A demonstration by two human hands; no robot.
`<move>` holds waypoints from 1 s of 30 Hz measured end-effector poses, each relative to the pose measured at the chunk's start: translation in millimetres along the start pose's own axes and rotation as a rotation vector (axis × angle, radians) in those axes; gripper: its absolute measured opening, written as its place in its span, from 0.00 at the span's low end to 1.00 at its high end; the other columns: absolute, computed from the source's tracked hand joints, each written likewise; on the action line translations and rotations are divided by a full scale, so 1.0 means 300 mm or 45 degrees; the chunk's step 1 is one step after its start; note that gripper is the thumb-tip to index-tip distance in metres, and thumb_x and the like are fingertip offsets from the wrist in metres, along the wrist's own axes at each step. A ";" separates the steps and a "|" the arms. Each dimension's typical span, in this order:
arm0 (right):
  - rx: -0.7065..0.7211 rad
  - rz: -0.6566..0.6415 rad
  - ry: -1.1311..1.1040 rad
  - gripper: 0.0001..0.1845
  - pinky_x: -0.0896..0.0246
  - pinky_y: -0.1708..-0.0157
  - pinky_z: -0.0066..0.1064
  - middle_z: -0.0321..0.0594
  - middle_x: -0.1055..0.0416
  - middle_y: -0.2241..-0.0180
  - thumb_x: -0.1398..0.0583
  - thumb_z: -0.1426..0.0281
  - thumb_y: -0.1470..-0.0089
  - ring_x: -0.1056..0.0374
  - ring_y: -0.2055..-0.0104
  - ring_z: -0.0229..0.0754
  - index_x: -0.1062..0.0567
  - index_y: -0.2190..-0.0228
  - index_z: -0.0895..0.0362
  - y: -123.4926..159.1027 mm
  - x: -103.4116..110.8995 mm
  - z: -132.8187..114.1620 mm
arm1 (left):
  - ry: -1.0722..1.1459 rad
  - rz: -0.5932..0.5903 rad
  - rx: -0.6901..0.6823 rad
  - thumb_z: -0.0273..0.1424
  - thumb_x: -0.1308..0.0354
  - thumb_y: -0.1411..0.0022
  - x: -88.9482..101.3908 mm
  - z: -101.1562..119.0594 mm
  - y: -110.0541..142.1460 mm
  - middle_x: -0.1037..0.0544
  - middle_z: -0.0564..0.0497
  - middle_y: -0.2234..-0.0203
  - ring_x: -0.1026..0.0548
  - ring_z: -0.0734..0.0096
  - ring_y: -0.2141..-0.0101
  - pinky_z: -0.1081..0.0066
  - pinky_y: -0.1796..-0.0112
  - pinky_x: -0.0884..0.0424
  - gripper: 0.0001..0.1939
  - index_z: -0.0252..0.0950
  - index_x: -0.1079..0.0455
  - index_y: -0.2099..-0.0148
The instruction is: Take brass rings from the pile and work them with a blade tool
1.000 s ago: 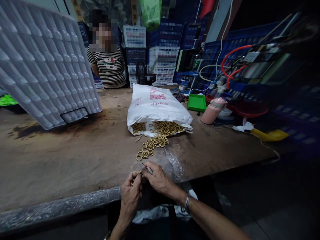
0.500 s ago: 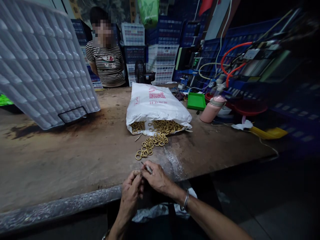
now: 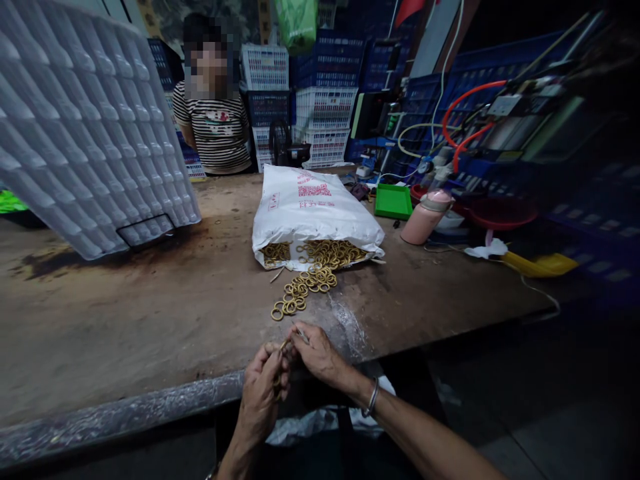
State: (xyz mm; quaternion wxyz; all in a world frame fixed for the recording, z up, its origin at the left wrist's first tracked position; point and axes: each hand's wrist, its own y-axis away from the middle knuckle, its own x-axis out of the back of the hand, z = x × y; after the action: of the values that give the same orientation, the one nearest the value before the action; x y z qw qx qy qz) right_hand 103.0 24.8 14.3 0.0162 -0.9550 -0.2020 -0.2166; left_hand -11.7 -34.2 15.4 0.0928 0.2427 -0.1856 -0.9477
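My left hand [image 3: 261, 385] is at six o'clock, just over the near edge of the counter [image 3: 125, 320], its fingers pinched together on a gold-coloured ring [image 3: 284, 346] seen edge-on. Lower down, between those fingers, more of the same colour shows, but I can't tell how many rings I have there. My right hand [image 3: 320, 357] is close beside it at three o'clock, its fingers clamped on a slim metal tool [image 3: 302, 335]; whether these fingertips grip the ring too, I can't tell. A bracelet [image 3: 371, 398] circles my right wrist.

From my hands, a trail of loose rings [image 3: 300, 291] lies just ahead, between twelve and one o'clock, running back to the open mouth of a white sack [image 3: 315, 210] printed in red. More rings fill that mouth. A green tray [image 3: 393, 202] lies toward one o'clock, and a pink bottle [image 3: 423, 221] stands tilted at two, near it. A tall ribbed plastic sheet [image 3: 100, 133] leans at ten. Across the counter, at eleven, is a person in a striped top [image 3: 217, 133].
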 end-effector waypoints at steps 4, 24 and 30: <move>0.205 -0.057 0.398 0.08 0.52 0.73 0.24 0.34 0.35 0.78 0.50 0.78 0.57 0.42 0.75 0.34 0.34 0.73 0.56 0.025 0.001 0.024 | 0.009 0.039 -0.030 0.43 0.40 0.54 -0.003 0.004 -0.003 0.36 0.61 0.84 0.42 0.86 0.87 0.84 0.87 0.47 0.17 0.37 0.41 0.70; 0.073 -0.030 1.081 0.15 0.57 0.76 0.30 0.43 0.29 0.73 0.51 0.78 0.56 0.36 0.74 0.40 0.36 0.63 0.58 -0.079 0.034 0.030 | -0.006 -0.164 0.078 0.41 0.41 0.52 0.016 -0.004 0.076 0.35 0.60 0.85 0.44 0.86 0.89 0.82 0.88 0.49 0.15 0.37 0.41 0.73; 0.267 0.027 0.986 0.15 0.52 0.72 0.29 0.40 0.30 0.67 0.50 0.75 0.53 0.35 0.67 0.41 0.37 0.61 0.55 -0.121 0.004 0.017 | -0.020 -0.256 0.522 0.38 0.40 0.53 0.031 -0.160 0.086 0.33 0.56 0.86 0.43 0.85 0.90 0.83 0.91 0.54 0.14 0.34 0.39 0.76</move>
State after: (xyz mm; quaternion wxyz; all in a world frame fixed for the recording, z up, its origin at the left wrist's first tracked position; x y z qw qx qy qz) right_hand 91.7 59.3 8.1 0.1908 -0.7980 -0.1922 -0.5385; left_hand 6.2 -74.8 -17.3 -0.0546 0.2663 -0.3498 -0.8965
